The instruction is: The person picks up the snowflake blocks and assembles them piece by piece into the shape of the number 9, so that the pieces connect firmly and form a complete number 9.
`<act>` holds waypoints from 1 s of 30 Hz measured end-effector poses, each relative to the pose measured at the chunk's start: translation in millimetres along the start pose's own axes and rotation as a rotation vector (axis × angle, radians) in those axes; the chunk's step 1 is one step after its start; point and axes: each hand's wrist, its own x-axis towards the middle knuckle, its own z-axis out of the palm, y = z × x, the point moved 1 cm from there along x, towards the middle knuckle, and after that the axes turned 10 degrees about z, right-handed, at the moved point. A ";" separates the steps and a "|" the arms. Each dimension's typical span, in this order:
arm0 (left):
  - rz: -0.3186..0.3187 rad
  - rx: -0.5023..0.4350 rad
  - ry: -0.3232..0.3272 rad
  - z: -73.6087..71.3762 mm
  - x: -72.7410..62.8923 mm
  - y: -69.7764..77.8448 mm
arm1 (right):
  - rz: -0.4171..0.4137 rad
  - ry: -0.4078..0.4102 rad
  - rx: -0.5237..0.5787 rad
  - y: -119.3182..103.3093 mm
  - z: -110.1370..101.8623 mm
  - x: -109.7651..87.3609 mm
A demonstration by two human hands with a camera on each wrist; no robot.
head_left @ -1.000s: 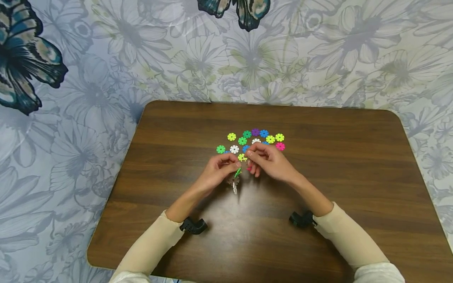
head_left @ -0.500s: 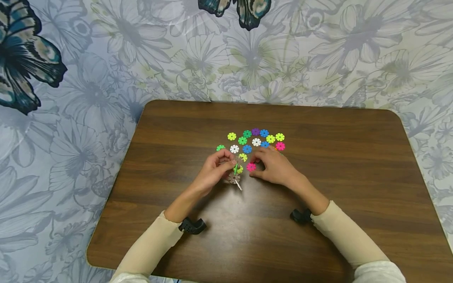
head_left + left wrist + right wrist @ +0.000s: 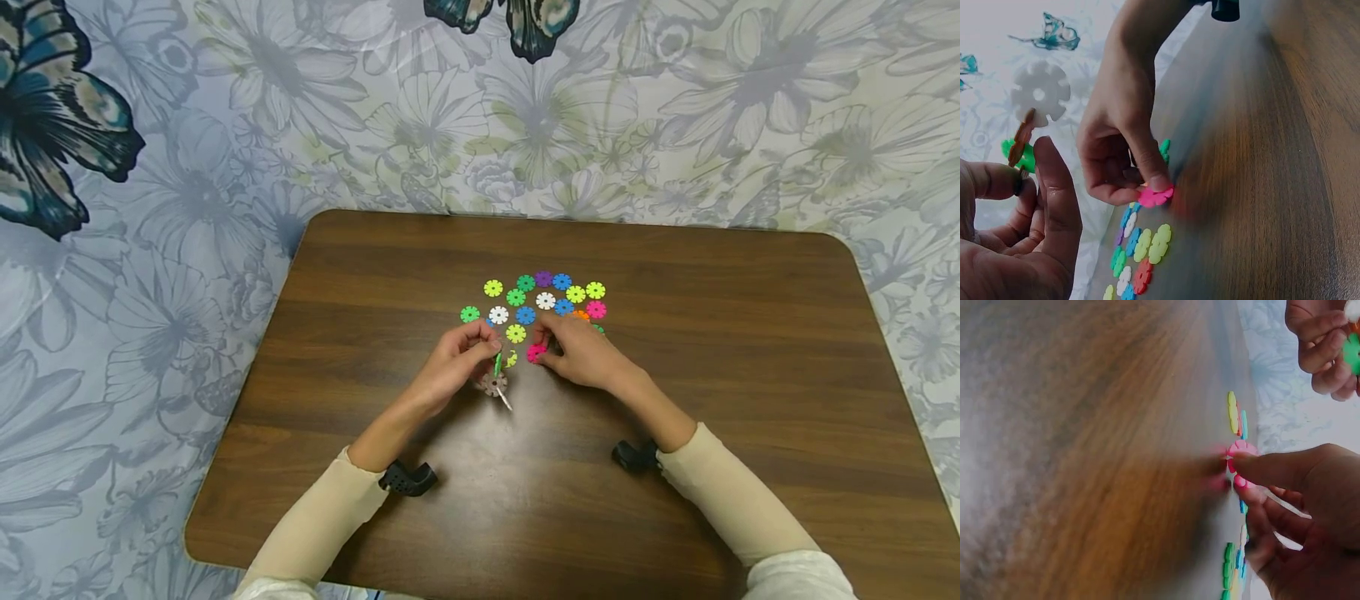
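In the head view my left hand [image 3: 459,364] pinches a small chain of joined notched plastic discs. The left wrist view shows that chain as a green disc [image 3: 1025,160], a brown disc [image 3: 1020,140] seen edge-on and a white disc [image 3: 1040,94] at the far end. My right hand [image 3: 581,354] pinches a pink notched disc [image 3: 536,353] between thumb and fingers, low over the table. A yellow-green disc [image 3: 512,358] lies between the two hands, partly covered by the chain.
Several loose discs lie beyond the hands on the brown wooden table [image 3: 720,333], among them a purple disc [image 3: 543,279], a white disc [image 3: 545,301] and a yellow disc [image 3: 492,288]. Behind the table is a wall [image 3: 540,125] with flower and butterfly prints.
My right hand came down to the pink disc on the table and now pinches it. The left hand keeps its hold on the chain, which has tilted slightly.
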 end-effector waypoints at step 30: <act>0.016 0.000 0.079 5.7 0.9 7.4 | -0.263 0.211 0.551 -26.7 -24.5 -28.7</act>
